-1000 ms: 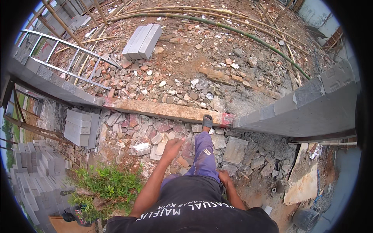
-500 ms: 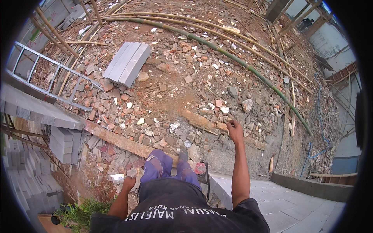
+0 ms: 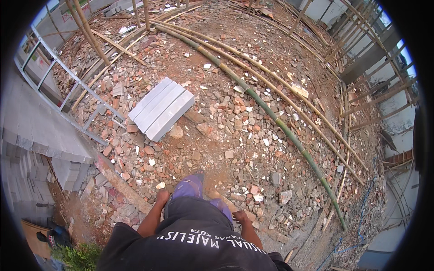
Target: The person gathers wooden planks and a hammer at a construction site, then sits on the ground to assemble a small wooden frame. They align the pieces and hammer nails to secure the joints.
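Clock reading from the waist, twelve dead ahead: the left hand (image 3: 162, 196) is hanging at ten, just beside the purple trousers (image 3: 186, 187), and the right hand (image 3: 241, 217) is hanging at three. Fingers on both are looking loosely curled; nothing is showing in either, though I can't tell whether they're fully closed. And there at eleven, well apart from both hands, three grey concrete blocks (image 3: 162, 109) are lying side by side on the rubble (image 3: 239, 135).

Towards nine, a dark bundle (image 3: 58, 235) is sitting by a plywood sheet (image 3: 32, 244); it may be a bag, but that corner is too blurred to say.

Now the edges! A weathered beam (image 3: 122, 183) is running low at ten, with a grey block wall (image 3: 45, 131) rising beyond it, and a metal ladder (image 3: 68, 92) is slanting between ten and eleven. A long green bamboo pole (image 3: 280, 122) is sweeping from near twelve round to three. Inside that curve, broken brick and reddish earth are spreading ahead of the feet, while a pale wall (image 3: 402, 117) is closing the site at two.
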Motion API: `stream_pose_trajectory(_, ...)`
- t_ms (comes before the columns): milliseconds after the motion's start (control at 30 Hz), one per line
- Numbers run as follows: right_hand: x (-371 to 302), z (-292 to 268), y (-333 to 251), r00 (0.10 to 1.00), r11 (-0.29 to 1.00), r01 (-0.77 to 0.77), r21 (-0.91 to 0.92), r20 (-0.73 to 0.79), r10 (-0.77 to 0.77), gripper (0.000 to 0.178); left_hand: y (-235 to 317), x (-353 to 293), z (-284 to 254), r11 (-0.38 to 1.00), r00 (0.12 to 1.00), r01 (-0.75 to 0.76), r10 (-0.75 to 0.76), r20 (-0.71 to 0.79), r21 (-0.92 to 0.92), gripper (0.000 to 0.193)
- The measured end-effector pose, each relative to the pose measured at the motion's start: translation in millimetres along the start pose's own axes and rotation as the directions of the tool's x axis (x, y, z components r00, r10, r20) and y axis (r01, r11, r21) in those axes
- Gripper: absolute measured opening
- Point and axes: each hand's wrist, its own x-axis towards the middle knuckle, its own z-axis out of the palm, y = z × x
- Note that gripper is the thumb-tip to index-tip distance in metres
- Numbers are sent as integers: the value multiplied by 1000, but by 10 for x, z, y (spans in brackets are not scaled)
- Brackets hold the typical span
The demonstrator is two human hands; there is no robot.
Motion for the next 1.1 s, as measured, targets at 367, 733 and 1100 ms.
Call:
stream_pose_trajectory(367,986,-1295,-2585,977,937,-175,303,170,128,48,2450,3635,-3044,870,979,-146,57,-198,-471,34)
stream_pose_trajectory(733,2948,-4741,-6448,971,961,-1,278,231,-66,62,1869,4222,-2374,993,972,121,-116,206,-12,35)
stream_pose_trajectory(1100,3940,-5325,-11316,860,852,510,121,-58,-507,36,2227,5899,-2592,624,800,594,-525,290,-508,51)
